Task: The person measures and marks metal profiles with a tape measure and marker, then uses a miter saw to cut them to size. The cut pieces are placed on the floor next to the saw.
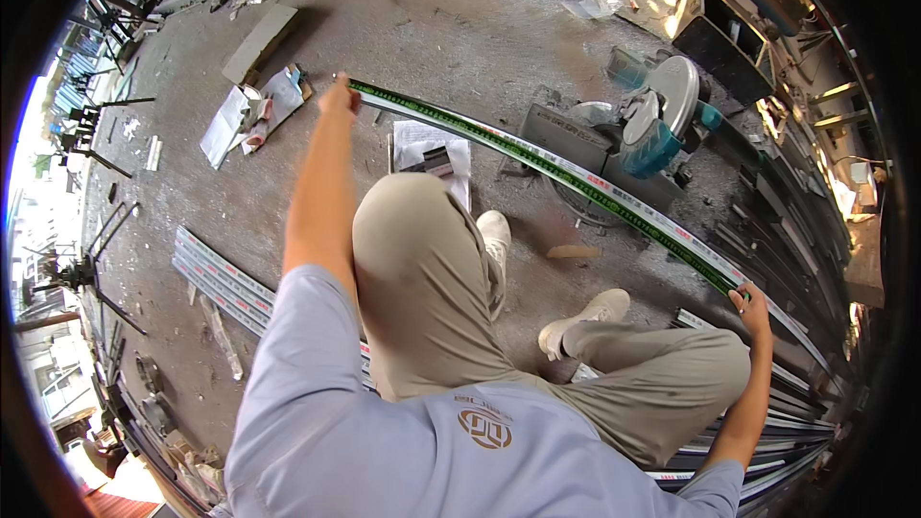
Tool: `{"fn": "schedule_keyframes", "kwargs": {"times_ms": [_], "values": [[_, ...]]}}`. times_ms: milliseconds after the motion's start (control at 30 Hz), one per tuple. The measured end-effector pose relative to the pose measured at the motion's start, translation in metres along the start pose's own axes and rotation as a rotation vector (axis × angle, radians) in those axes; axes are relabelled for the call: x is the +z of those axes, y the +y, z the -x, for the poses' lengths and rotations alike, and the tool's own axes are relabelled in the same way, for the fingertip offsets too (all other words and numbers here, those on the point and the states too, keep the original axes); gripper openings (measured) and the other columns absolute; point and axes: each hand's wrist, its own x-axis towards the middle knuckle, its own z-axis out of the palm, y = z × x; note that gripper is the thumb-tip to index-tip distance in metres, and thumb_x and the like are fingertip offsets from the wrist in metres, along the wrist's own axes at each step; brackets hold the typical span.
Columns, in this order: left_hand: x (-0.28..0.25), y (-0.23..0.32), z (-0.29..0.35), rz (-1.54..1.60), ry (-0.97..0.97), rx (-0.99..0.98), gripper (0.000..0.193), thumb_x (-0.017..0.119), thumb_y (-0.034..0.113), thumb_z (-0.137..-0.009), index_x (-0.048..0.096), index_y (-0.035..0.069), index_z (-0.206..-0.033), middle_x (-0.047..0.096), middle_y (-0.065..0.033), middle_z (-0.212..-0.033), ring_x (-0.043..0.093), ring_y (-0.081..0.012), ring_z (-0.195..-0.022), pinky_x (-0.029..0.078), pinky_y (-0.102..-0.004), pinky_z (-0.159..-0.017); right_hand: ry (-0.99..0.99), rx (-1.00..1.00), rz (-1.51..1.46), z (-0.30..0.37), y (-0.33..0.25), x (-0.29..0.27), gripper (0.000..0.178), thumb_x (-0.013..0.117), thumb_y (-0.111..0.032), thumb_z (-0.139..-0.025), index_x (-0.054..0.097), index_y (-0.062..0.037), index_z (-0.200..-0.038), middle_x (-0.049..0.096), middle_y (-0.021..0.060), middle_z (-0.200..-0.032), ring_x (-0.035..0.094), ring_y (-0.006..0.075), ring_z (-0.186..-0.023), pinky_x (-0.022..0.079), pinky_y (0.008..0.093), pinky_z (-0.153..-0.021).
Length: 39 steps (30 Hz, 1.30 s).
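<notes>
A long pale metal profile (657, 218) stretches in front of me from upper left to lower right, past both my knees. Along it lies a green tape measure (451, 119) with dark markings. My left hand (341, 98), arm reaching forward, is closed at the far left end of the tape and profile. Near my right knee, my right hand (750, 307) is closed on the tape against the profile, which runs on beyond it. The tape's case is not visible. Behind the profile stands a cut-off saw (662, 115) with a round grey guard and teal parts.
Papers (432, 149) with a dark piece on them lie before my left knee. More profiles (225, 278) rest at my left, and several are stacked at my right. A board (259, 43) and paper sheets (230, 125) lie farther left. A dark box (720, 38) stands back right.
</notes>
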Motion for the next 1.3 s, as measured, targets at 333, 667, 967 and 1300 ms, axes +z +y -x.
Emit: {"fn": "schedule_keyframes", "kwargs": {"times_ms": [333, 667, 967, 1300], "values": [[0.068, -0.146, 0.067, -0.467, -0.351, -0.084, 0.040, 0.068, 0.038, -0.101, 0.056, 0.000, -0.102, 0.066, -0.0132, -0.082, 0.065, -0.0212, -0.063, 0.062, -0.0394, -0.061, 0.001, 0.105, 0.053, -0.110, -0.024, 0.115, 0.033, 0.079, -0.033, -0.090, 0.063, -0.0052, -0.094, 0.064, 0.0181, -0.084, 0.062, 0.0384, -0.079, 0.047, 0.0466, -0.071], [0.058, -0.168, 0.081, -0.647, -0.326, -0.097, 0.055, 0.064, 0.054, -0.100, 0.066, 0.000, -0.091, 0.069, -0.0103, -0.080, 0.063, -0.0177, -0.059, 0.061, -0.0348, -0.057, 0.106, 0.037, 0.092, -0.129, -0.026, 0.124, 0.031, 0.079, -0.031, -0.093, 0.059, -0.0074, -0.095, 0.059, 0.0149, -0.086, 0.058, 0.0363, -0.079, 0.045, 0.0448, -0.071], [0.047, -0.182, 0.071, -1.258, -0.218, 0.204, 0.075, 0.055, 0.069, -0.098, 0.071, -0.004, -0.092, 0.072, -0.0198, -0.079, 0.072, -0.0387, -0.079, 0.058, -0.0527, -0.080, 0.067, 0.068, 0.079, -0.136, 0.004, 0.150, 0.032, 0.079, -0.029, -0.092, 0.060, -0.0054, -0.101, 0.062, 0.0182, -0.093, 0.060, 0.0388, -0.084, 0.048, 0.0454, -0.075], [0.113, -0.196, 0.186, -1.518, -1.034, 1.469, 0.072, 0.083, 0.044, -0.081, 0.057, 0.005, -0.137, 0.060, -0.0124, -0.134, 0.056, -0.0330, -0.123, 0.040, -0.0493, -0.109, 0.097, 0.188, 0.237, -0.143, -0.022, 0.147, 0.049, 0.077, -0.055, -0.088, 0.058, -0.0115, -0.102, 0.066, 0.0146, -0.094, 0.066, 0.0386, -0.091, 0.052, 0.0499, -0.075]]}}
